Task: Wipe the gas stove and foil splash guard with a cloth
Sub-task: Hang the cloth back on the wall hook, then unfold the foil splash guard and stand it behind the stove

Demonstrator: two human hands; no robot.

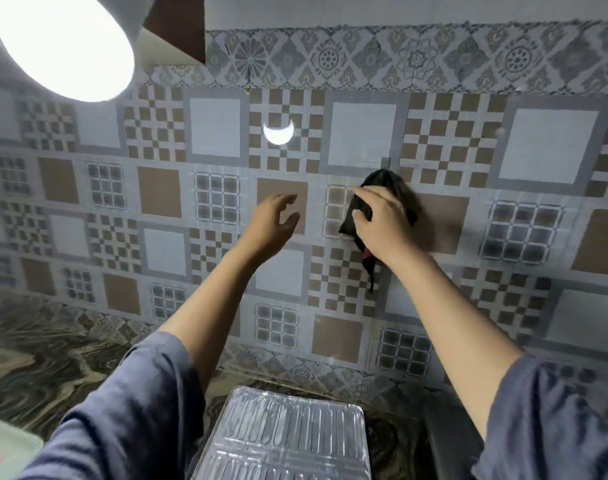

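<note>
My right hand (378, 223) grips a dark cloth (396, 192) and presses it against the patterned wall covering (212, 126) at mid height, right of centre. A tail of the cloth with a red patch hangs below the hand. My left hand (274, 220) is raised beside it to the left, fingers loosely spread, close to the wall and holding nothing. The ridged foil splash guard (285, 438) shows at the bottom centre, below both arms. The gas stove is largely hidden; only a dark edge (444, 441) shows at the lower right.
A bright round lamp (63, 43) hangs at the top left, and its reflection (278, 133) glares on the wall. A dark marbled countertop (53, 358) runs along the base of the wall. A light mat with a pink patch (4, 455) lies at the bottom left.
</note>
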